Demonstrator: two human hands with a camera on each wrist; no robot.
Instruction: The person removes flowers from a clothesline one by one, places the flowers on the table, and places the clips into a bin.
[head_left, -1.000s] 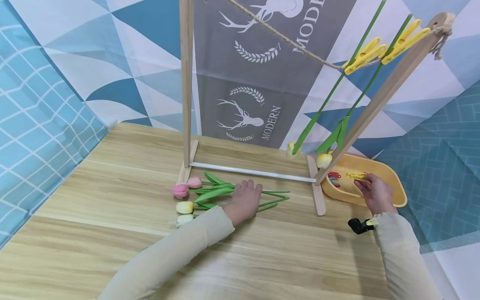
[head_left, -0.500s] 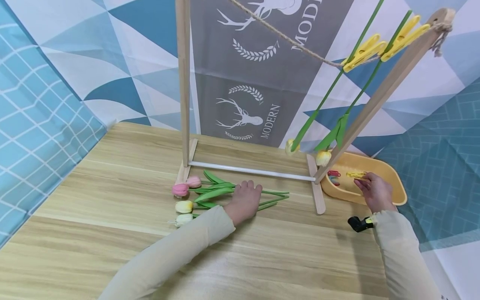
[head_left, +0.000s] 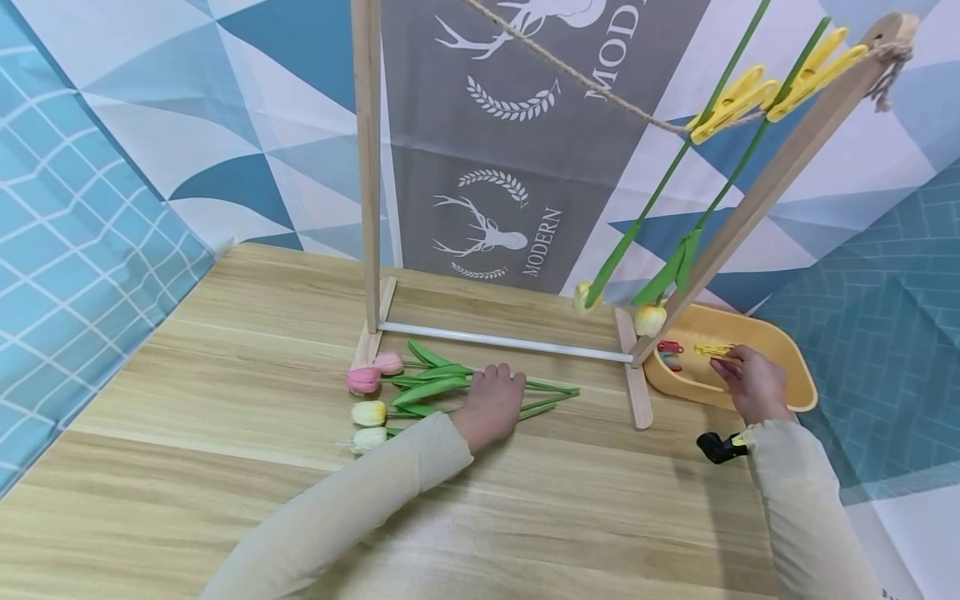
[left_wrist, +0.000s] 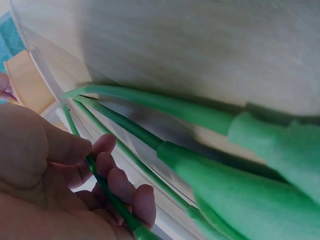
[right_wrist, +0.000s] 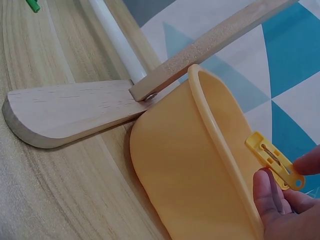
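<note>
I pinch a yellow clothespin (right_wrist: 272, 155) between thumb and fingers of my right hand (right_wrist: 285, 205), over the orange tub (right_wrist: 180, 160), between three and four o'clock in the head view. Its free end points to about ten in the right wrist view; I judge a light pinch at the outer end best, so that end is unobstructed. At six o'clock, just below centre, my left hand (head_left: 491, 404) holds one green stem (left_wrist: 112, 197) between thumb and curled fingers. Which bloom it bears I cannot tell; three more stems (left_wrist: 130, 132) lie beside it, so I would raise mine gently rather than drag them. The pink (head_left: 363, 381), yellow (head_left: 369, 412) and white (head_left: 369, 439) heads sit between seven and eight. The tub's rim calls for lifting before any sideways swing, and the wooden post (head_left: 795, 158) rises right beside the tub's nine o'clock side. Two hung tulips (head_left: 649, 321) dangle between the post and centre, from the rope (head_left: 570, 77), easy to brush. The barest tabletop (head_left: 570, 517) spreads around five to six o'clock, the roomiest way across.
</note>
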